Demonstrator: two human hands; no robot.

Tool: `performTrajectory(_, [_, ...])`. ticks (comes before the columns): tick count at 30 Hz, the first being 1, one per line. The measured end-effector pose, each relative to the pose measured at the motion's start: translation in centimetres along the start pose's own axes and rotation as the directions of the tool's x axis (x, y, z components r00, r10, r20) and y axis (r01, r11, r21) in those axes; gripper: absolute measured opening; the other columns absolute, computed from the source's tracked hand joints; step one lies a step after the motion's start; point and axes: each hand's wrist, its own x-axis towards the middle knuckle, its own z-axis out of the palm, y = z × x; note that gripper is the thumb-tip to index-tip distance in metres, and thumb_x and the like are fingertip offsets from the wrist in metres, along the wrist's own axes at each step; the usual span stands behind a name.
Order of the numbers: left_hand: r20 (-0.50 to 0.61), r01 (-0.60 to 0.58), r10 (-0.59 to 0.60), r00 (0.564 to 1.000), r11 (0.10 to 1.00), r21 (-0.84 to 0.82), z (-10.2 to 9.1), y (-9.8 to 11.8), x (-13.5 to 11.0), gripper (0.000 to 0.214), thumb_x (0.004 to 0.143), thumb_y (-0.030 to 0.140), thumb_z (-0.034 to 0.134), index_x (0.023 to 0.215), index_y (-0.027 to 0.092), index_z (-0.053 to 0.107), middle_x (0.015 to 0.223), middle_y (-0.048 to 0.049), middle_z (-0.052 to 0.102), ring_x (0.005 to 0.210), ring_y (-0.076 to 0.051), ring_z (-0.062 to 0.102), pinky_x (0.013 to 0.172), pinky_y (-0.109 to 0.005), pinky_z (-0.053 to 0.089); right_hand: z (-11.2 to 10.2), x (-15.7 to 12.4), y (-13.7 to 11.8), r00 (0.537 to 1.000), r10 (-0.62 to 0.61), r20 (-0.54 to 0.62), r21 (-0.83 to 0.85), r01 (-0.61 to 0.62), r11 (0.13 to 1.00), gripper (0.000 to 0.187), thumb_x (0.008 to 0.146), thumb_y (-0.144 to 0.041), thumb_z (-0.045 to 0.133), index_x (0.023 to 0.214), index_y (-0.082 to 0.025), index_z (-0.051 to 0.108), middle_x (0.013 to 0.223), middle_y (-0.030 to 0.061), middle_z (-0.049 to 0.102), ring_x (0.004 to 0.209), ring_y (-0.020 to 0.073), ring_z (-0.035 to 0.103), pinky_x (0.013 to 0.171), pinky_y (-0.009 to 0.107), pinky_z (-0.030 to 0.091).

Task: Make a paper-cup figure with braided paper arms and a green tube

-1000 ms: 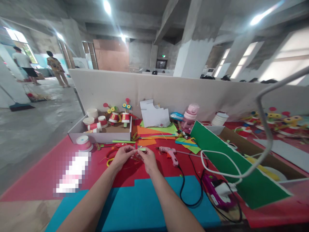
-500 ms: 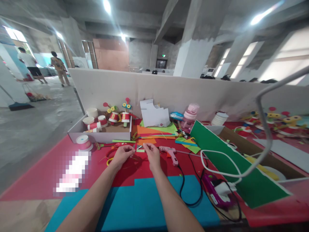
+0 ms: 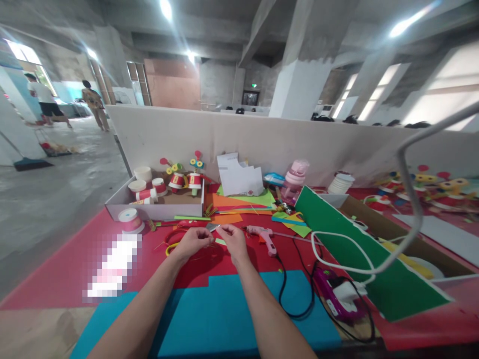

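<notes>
Over the red tabletop (image 3: 149,269), my left hand (image 3: 194,243) and my right hand (image 3: 234,242) are close together, fingertips pinched and almost touching. A small pale green paper strip (image 3: 220,242) shows in the gap beneath them; whether either hand holds it I cannot make out. What lies in the pinched fingers is too small to name. Scissors with red and yellow handles (image 3: 170,249) lie beside and partly under my left hand. Just right of my right hand is a pink hot glue gun (image 3: 264,237), lying on its side.
A white box (image 3: 157,212) holds paper cups and cup figures at back left. Coloured paper (image 3: 226,218) lies ahead. A green-sided box (image 3: 352,259), purple power strip (image 3: 335,299) and cables stand right. Blue sheet (image 3: 224,319) is nearest. Two people walk at far left.
Both hands have come closer together and slightly nearer to me. The pale green strip now shows a little lower between them. People in the background have shifted.
</notes>
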Motion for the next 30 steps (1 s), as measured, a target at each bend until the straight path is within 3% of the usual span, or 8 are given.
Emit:
performTrajectory(6, [0.021, 0.003, -0.002, 1.0, 1.0, -0.018, 0.0, 0.3, -0.2, 0.019, 0.068, 0.032, 0.071, 0.067, 0.014, 0.065, 0.058, 0.001, 0.057, 0.054, -0.01, 0.048, 0.056, -0.022, 0.035, -0.2, 0.2, 0.0, 0.991, 0.012, -0.134, 0.098, 0.001, 0.995, 0.024, 0.07, -0.042, 0.07, 0.073, -0.018, 0.068, 0.071, 0.0006, 0.068, 0.07, 0.0157, 0.058, 0.07, 0.027, 0.045])
performTrajectory(9, [-0.026, 0.006, -0.009, 1.0, 0.994, -0.105, 0.0, 0.0, 0.0, 0.022, 0.068, 0.034, 0.073, 0.07, 0.014, 0.064, 0.057, 0.0013, 0.057, 0.053, -0.01, 0.048, 0.056, -0.022, 0.036, -0.3, 0.3, 0.2, 0.984, 0.034, -0.177, 0.136, -0.01, 0.991, 0.023, 0.068, -0.041, 0.072, 0.073, -0.018, 0.068, 0.071, 0.0, 0.067, 0.069, 0.0143, 0.057, 0.07, 0.026, 0.045])
performTrajectory(12, [-0.083, 0.002, -0.02, 0.996, 0.976, -0.218, -0.2, -0.4, 0.2, 0.023, 0.068, 0.034, 0.074, 0.072, 0.014, 0.064, 0.057, 0.0016, 0.056, 0.052, -0.009, 0.047, 0.056, -0.022, 0.035, 0.0, 0.2, 0.3, 0.988, 0.145, -0.051, 0.243, -0.128, 0.962, 0.027, 0.062, -0.041, 0.076, 0.076, -0.018, 0.07, 0.074, 0.0006, 0.068, 0.066, 0.0133, 0.057, 0.068, 0.026, 0.046])
performTrajectory(15, [-0.093, -0.01, -0.017, 0.995, 0.958, -0.285, -0.4, -0.6, 0.3, 0.022, 0.069, 0.033, 0.074, 0.072, 0.013, 0.063, 0.058, 0.0017, 0.056, 0.053, -0.008, 0.047, 0.056, -0.021, 0.034, 0.4, 0.0, 0.3, 0.953, 0.284, 0.104, 0.397, -0.301, 0.867, 0.035, 0.054, -0.041, 0.081, 0.078, -0.018, 0.071, 0.075, 0.0008, 0.069, 0.062, 0.0117, 0.058, 0.068, 0.027, 0.049])
performTrajectory(17, [-0.094, -0.018, -0.011, 0.996, 0.955, -0.297, -0.4, -0.6, 0.3, 0.022, 0.07, 0.032, 0.074, 0.072, 0.013, 0.063, 0.058, 0.0017, 0.056, 0.053, -0.008, 0.047, 0.056, -0.021, 0.035, 0.5, -0.2, 0.3, 0.935, 0.321, 0.15, 0.447, -0.354, 0.822, 0.038, 0.049, -0.038, 0.084, 0.079, -0.018, 0.071, 0.073, 0.0002, 0.069, 0.061, 0.0107, 0.058, 0.069, 0.027, 0.049])
performTrajectory(24, [-0.079, -0.011, -0.013, 0.997, 0.952, -0.306, -0.3, -0.5, 0.3, 0.023, 0.069, 0.033, 0.075, 0.073, 0.013, 0.065, 0.058, 0.0011, 0.058, 0.054, -0.008, 0.049, 0.058, -0.021, 0.036, 0.8, -0.6, 0.2, 0.926, 0.297, 0.233, 0.458, -0.374, 0.807, 0.036, 0.046, -0.029, 0.088, 0.075, -0.018, 0.07, 0.067, -0.0014, 0.067, 0.061, 0.0103, 0.059, 0.068, 0.025, 0.049])
performTrajectory(30, [-0.096, -0.018, -0.01, 0.995, 0.958, -0.286, -0.3, -0.6, 0.4, 0.022, 0.067, 0.032, 0.076, 0.072, 0.013, 0.065, 0.059, 0.0011, 0.06, 0.053, -0.008, 0.049, 0.056, -0.021, 0.036, 0.9, -0.7, 0.2, 0.924, 0.294, 0.245, 0.42, -0.374, 0.827, 0.036, 0.049, -0.034, 0.087, 0.076, -0.017, 0.069, 0.069, -0.001, 0.067, 0.06, 0.0092, 0.058, 0.067, 0.024, 0.049])
